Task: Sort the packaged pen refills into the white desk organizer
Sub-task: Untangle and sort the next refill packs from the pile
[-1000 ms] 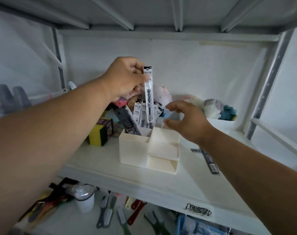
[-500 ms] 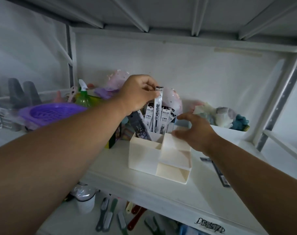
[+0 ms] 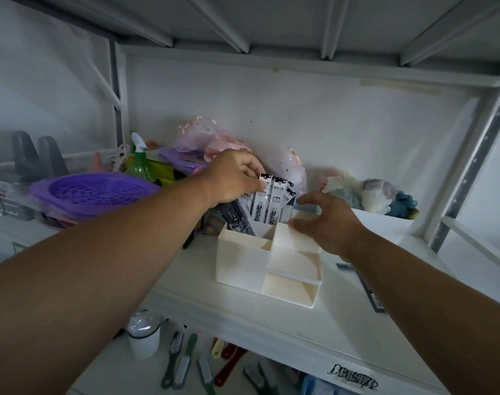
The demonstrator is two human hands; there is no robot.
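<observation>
The white desk organizer (image 3: 243, 263) stands on the white shelf, with several packaged pen refills (image 3: 277, 202) upright in its back compartment and dark packets (image 3: 239, 219) leaning at the left. My left hand (image 3: 234, 178) pinches the top of one white refill packet (image 3: 262, 201), which stands low in that compartment among the others. My right hand (image 3: 328, 220) hovers with spread fingers at the organizer's raised right section, fingertips at its edge. One loose dark refill packet (image 3: 368, 289) lies on the shelf to the right, partly hidden by my right forearm.
A purple basket (image 3: 95, 192) and a green spray bottle (image 3: 140, 163) sit to the left. Bagged toys and plush figures (image 3: 377, 195) crowd the back wall above a white tray (image 3: 385, 223). Brushes (image 3: 180, 360) and a wrapped jar (image 3: 143, 334) lie on the lower shelf.
My left hand has lowered the refill packet from high above the organizer down into the back compartment. My right hand stayed by the organizer's right section.
</observation>
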